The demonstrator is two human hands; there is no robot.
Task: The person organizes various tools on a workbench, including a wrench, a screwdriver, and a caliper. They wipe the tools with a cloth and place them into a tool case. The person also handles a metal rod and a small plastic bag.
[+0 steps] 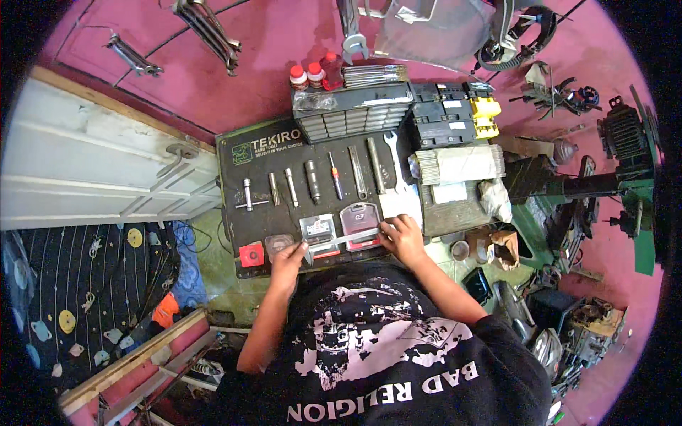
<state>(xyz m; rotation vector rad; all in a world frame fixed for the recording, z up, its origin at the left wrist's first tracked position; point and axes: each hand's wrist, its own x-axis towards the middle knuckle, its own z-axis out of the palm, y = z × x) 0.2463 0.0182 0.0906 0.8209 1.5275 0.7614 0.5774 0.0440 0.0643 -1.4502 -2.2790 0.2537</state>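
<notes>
Head view: left hand [288, 261] and right hand [403, 238] grip a measuring tool [362, 235] over the tabletop [270, 220], near edge; other tools [313, 183] lie in a row, this one seemingly not yet placed.

1. Long metal tool [359, 236] was silver-grey.
2. Tabletop mat [249, 227] was black, green-and-white print.
3. Small square box [251, 255] was red.
4. Shirt [383, 341] was black, pale print.
5. Wall [284, 35] was pink.
6. Door [106, 156] was white.
7. Cloth [106, 298] was black, thin pale stripes, yellow and blue shapes.
</notes>
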